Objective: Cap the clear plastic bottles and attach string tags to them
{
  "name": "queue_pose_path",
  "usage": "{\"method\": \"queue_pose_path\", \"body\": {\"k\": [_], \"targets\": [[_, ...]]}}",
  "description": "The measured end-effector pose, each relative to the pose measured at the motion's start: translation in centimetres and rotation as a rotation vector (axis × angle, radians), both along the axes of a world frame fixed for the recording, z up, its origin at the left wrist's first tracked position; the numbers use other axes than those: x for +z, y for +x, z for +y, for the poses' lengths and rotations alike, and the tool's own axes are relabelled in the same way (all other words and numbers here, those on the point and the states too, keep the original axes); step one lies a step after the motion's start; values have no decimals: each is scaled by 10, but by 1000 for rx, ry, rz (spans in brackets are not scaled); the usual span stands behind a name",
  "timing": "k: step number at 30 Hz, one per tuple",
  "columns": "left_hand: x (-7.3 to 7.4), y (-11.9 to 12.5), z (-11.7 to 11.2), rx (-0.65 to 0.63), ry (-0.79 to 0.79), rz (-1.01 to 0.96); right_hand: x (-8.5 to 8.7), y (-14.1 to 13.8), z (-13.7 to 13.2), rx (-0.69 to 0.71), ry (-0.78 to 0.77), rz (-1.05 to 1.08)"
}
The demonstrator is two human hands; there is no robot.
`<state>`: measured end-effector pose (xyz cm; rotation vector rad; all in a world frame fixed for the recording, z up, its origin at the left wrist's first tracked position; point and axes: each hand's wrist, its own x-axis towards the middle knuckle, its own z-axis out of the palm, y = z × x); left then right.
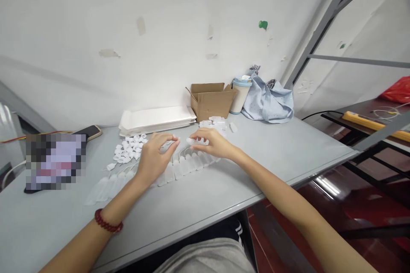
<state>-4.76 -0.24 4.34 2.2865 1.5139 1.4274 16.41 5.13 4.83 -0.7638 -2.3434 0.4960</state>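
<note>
My left hand [156, 155] is closed in a pinch, thumb against forefinger, with a small white piece [174, 137] at the fingertips, seemingly like those in the nearby pile. Facing it across a narrow gap, my right hand [213, 143] grips a small translucent plastic tube [192, 141] between thumb and fingers. Below both hands, a row of flat translucent tubes [182, 166] with thin loops lies on the grey table [256, 153]. More such tubes [109, 185] are partly hidden by my left forearm. Left of that hand is the pile of small white pieces [128, 150].
Behind the hands stand white flat trays or envelopes [156, 119], an open cardboard box [213, 104], a lidded cup [240, 96] and a light blue cloth bag [269, 100]. Several loose translucent pieces [216, 123] lie before the box. A phone-like device [59, 160] sits at left.
</note>
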Motion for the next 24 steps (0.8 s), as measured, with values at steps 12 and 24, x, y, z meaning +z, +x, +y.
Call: {"method": "queue_pose_path", "body": {"k": [12,24], "targets": [[-2,14,-13,-32,110,152,-5,-8,-11,3,137,-20],[-4,18,-16,-84,319,234,-8,-13,-15,11,26,208]]}}
